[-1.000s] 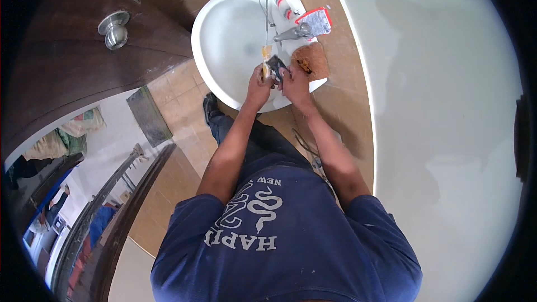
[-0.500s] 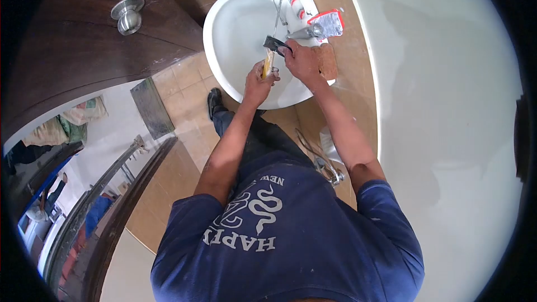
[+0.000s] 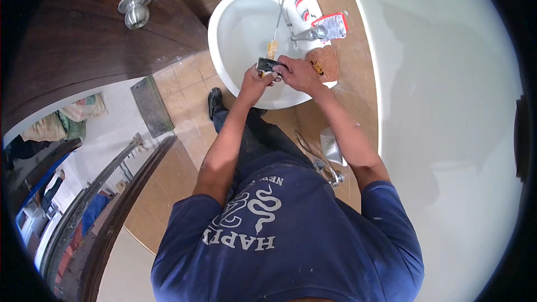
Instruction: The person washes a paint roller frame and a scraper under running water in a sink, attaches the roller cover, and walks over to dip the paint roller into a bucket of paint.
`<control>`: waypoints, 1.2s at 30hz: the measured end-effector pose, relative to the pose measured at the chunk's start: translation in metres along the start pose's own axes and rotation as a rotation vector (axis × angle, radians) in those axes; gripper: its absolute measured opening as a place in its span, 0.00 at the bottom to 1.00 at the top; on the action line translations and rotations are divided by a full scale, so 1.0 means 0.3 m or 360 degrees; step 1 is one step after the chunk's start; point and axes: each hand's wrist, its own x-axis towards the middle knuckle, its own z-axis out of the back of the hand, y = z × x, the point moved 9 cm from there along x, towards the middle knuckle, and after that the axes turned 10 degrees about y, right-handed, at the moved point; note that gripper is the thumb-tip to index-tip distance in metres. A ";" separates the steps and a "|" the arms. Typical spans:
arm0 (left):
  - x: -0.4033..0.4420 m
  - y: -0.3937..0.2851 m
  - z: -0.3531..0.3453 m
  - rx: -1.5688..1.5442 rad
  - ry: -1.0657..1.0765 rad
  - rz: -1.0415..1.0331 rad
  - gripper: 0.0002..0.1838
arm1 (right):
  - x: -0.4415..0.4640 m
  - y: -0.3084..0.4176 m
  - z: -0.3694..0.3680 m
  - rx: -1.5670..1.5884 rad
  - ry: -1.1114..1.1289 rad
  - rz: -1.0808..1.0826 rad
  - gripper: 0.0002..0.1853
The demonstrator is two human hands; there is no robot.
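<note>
Gripping yellow handle (image 3: 272, 50) and black flat tool (image 3: 267, 65) over sink (image 3: 240, 39).

Grasping the handle's lower end in left hand (image 3: 256, 86), with fingers curled, exact grip partly hidden by the tool; clasping the tool in right hand (image 3: 304, 75), knuckles up, wrist angled inward. Holding both above the sink's near half, close together, with tool crosswise over handle; can't tell whether touching. Reaching forward with both arms, with forearms converging on the sink and elbows slightly bent, out beside the torso. Seeing wire (image 3: 278, 19) from handle toward the sink's far edge. Noting along the sink's right side: faucet (image 3: 307, 34), brown block (image 3: 331, 66) just beside right hand, red-edged white packet (image 3: 338, 26); farther along, striped roller sleeve (image 3: 302, 8).
</note>
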 end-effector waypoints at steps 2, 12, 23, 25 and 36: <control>-0.004 0.007 -0.013 -0.0140 0.0050 0.0044 0.17 | 0.030 -0.017 0.028 -0.0092 -0.0079 -0.0017 0.13; -0.031 0.002 -0.042 -0.0256 0.0081 0.0133 0.17 | 0.026 0.000 0.066 -0.0091 -0.0089 -0.0128 0.13; -0.017 -0.043 -0.026 -0.0291 0.0029 -0.0080 0.27 | 0.009 0.036 0.103 0.0089 -0.0076 -0.0275 0.13; -0.028 -0.056 -0.006 0.0012 -0.0032 -0.0109 0.28 | -0.009 0.084 0.040 -0.0052 0.0035 0.0035 0.12; -0.025 -0.042 -0.006 0.0191 -0.0056 -0.0201 0.30 | -0.022 0.042 0.072 -0.0097 -0.0015 -0.0084 0.12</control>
